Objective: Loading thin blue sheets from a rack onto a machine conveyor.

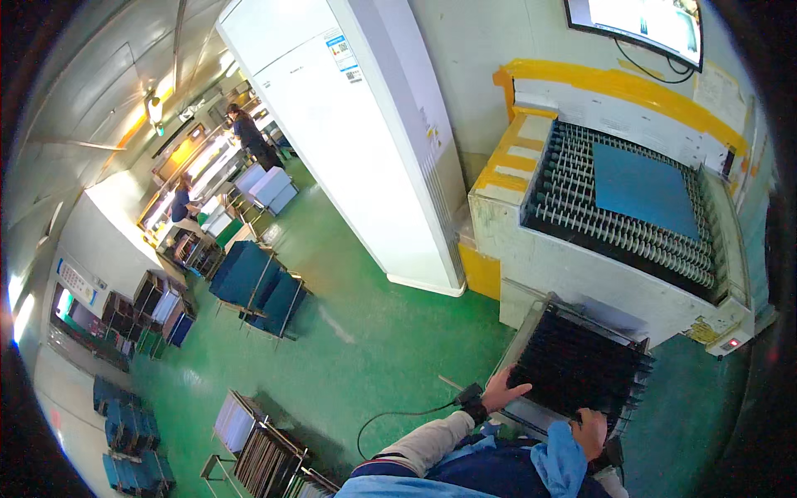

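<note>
A black slotted rack (585,353) with a pale metal frame stands in front of me, below the roller conveyor. My left hand (505,392) rests at the rack's near left corner, thumb and fingers apart, with nothing seen in it. At the near right edge of the rack is my right hand (591,432), its fingers bent inward; what they hold, if anything, is hidden. On the conveyor's rollers (573,178), beyond the rack, lies a flat blue panel (643,189). A black device (471,395) with a cable sits by my left wrist.
A tall white cabinet-like unit (332,124) stands left of the conveyor. Racks of dark blue panels (253,278) stand on the green floor (357,357). Another rack of brown boards (266,465) is at the lower left. Two people (249,133) work farther back. A screen (643,25) hangs above.
</note>
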Available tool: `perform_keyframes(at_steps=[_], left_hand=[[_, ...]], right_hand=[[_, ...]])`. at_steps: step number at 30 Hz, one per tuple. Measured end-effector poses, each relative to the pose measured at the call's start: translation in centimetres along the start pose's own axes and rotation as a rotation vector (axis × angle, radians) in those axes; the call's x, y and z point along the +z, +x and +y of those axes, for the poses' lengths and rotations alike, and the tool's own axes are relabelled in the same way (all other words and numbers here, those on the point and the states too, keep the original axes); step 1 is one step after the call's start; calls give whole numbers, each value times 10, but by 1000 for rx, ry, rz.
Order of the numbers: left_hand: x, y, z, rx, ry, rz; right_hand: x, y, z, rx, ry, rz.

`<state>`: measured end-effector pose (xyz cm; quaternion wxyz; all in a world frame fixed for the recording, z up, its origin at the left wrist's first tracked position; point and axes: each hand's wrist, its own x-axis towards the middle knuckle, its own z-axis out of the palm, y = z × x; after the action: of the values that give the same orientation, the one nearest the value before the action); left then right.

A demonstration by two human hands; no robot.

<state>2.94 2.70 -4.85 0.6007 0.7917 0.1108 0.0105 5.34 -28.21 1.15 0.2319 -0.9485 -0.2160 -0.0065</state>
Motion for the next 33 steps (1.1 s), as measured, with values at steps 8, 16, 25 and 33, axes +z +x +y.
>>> perform_keyframes(at_steps=[8,16,25,33], left_hand=[[0,12,-13,91,84,24],[-5,7,13,41,35,39],[-5,0,31,-65,-36,70],[-2,6,10,-93,60,36]], right_hand=[[-7,8,-22,-78,-144,-55],[19,-7,-11,-270,-21,-17],[18,-12,-12,71,-180,-138],[33,-5,30,52,-186,-71]])
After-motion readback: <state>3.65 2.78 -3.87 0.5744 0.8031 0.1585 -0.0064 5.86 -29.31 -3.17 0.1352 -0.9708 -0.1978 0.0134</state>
